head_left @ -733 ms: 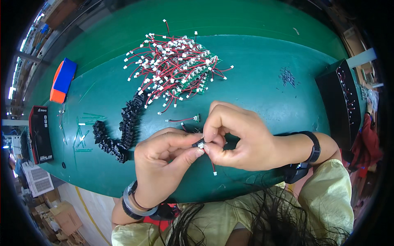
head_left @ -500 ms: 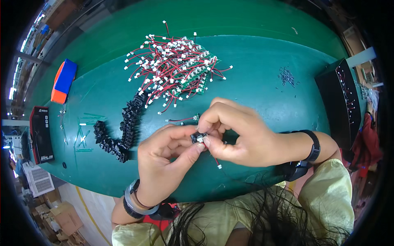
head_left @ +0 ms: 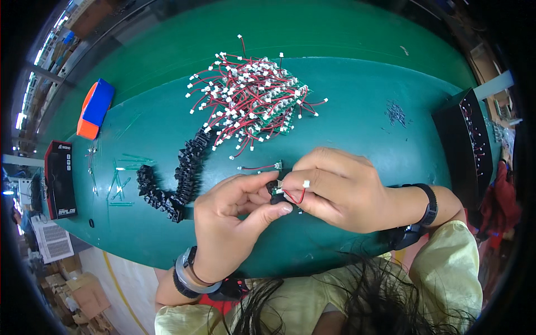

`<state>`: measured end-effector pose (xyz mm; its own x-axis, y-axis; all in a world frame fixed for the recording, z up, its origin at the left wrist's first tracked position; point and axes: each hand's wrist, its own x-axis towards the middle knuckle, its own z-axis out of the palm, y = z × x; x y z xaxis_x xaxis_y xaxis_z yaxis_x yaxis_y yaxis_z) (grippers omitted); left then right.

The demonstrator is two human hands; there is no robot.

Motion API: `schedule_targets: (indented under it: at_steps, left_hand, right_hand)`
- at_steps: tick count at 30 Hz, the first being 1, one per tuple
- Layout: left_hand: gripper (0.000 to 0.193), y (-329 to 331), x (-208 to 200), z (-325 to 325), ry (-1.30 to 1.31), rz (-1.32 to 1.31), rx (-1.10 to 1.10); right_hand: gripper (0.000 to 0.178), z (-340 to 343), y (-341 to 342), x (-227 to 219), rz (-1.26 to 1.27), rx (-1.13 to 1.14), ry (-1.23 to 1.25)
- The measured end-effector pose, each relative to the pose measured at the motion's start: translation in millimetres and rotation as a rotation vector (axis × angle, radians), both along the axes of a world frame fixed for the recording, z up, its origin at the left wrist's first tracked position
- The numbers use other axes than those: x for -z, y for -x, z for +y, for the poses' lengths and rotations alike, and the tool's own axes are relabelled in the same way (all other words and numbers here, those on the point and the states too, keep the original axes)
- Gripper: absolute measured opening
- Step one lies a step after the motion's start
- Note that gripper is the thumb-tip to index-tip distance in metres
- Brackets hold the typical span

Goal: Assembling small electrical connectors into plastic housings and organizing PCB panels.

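Between the fingertips of my left hand point(head_left: 237, 215) is a small black plastic housing point(head_left: 272, 186). A little circuit board point(head_left: 277, 191) sits at its opening; how deeply it is seated cannot be told. My right hand point(head_left: 343, 190) is closed at the board's right edge, its fingertips partly hidden. From the board a red-and-black wire loops across the right fingers, ending in a white connector point(head_left: 306, 183). Just beyond my hands lies another wired board point(head_left: 277, 166). Farther off is a large heap of wired circuit boards point(head_left: 257, 95), with a curved row of black housings point(head_left: 187, 167) to its left.
Small dark pieces point(head_left: 396, 114) lie scattered at the right, near a black box point(head_left: 460, 145) with wired parts along its edge. At left are thin green strips point(head_left: 120, 181), a blue-and-orange holder point(head_left: 99, 103) and a black-and-red box point(head_left: 60, 178).
The wire's white connector, which hung toward me below my hands, now lies over my right fingers. My right hand has shifted its grip at the board. The whole view has shifted slightly.
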<state>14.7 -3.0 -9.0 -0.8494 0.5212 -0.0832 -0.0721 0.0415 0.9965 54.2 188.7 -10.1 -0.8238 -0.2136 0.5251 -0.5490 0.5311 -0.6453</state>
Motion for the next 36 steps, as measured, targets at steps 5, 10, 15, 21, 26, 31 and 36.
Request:
schedule_targets:
  at_steps: [5,10,15,21,26,31,36]
  left_hand:
    - [0.037,-5.6,5.0,-2.5,0.017,0.064,-0.067]
    - [0.039,-1.3,4.4,8.2,0.16,0.051,-0.016]
    - [0.036,-10.1,-9.2,18.0,0.028,0.033,-0.064]
    - [0.034,-15.1,-6.3,-13.2,0.112,0.225,0.038]
    - [0.03,-1.4,-7.4,7.0,0.111,0.236,0.033]
    - [0.022,2.6,-13.1,-2.1,0.11,0.241,-0.085]
    - [0.018,10.7,-8.4,-1.6,0.088,0.242,-0.155]
  right_hand:
    - [0.012,-5.5,2.9,-1.2,-0.151,-0.06,0.062]
    - [0.008,9.6,-2.0,4.5,-0.237,-0.045,0.088]
    - [0.006,42.1,-33.2,-32.9,-0.16,0.194,-0.067]
    - [0.007,140.7,-111.4,-62.2,-0.108,1.199,-0.197]
    - [0.013,186.5,-145.9,-42.5,0.138,1.548,-0.489]
    - [0.013,100.0,-67.3,-45.9,0.031,0.752,-0.344]
    - [0.018,33.9,-3.5,-8.9,-0.047,0.107,-0.292]
